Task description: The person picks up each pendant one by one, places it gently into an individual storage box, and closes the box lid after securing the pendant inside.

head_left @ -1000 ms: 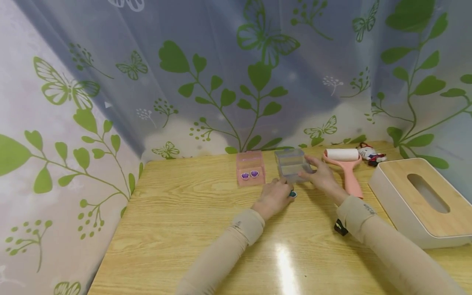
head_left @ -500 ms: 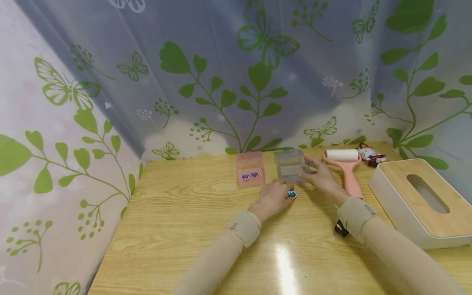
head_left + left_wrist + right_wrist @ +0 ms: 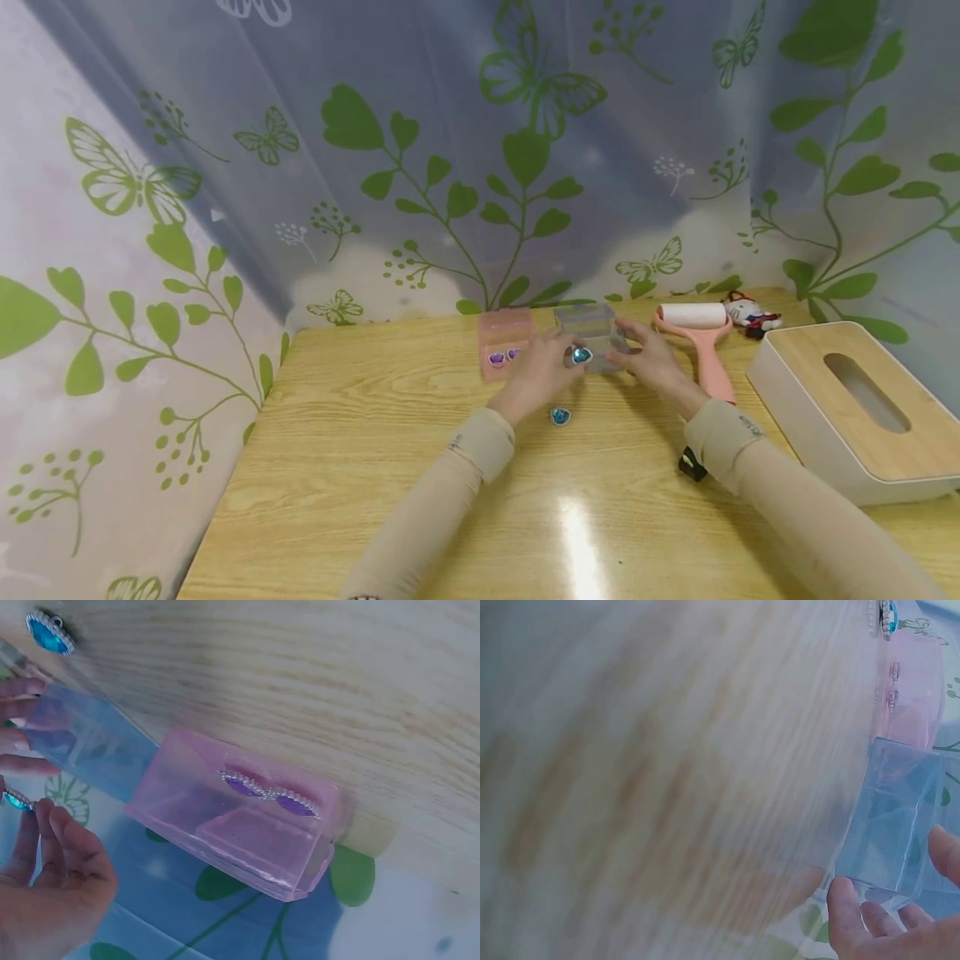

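My left hand point(image 3: 536, 371) pinches a blue gem charm point(image 3: 16, 799) with a beaded silver edge between thumb and fingertips, just in front of an open clear bluish plastic box point(image 3: 587, 315). My right hand point(image 3: 658, 365) holds that box at its right side, thumb and fingers around the end in the right wrist view. A second blue gem charm point(image 3: 560, 416) lies on the table nearer me. Left of the bluish box stands an open pink clear box point(image 3: 259, 840) with two purple gem charms point(image 3: 270, 793) inside; my left hand partly hides it in the head view.
A pink lint roller point(image 3: 705, 346) lies right of the bluish box, with a small white cat doll point(image 3: 752, 317) behind it. A wood-topped tissue box point(image 3: 832, 433) stands at the right. A small black object point(image 3: 692, 465) sits by my right sleeve. A patterned curtain point(image 3: 450, 167) closes the back.
My left hand has lifted a blue gem charm off the table and moved it up toward the bluish box, uncovering the second blue charm. The right hand has stayed at the box.
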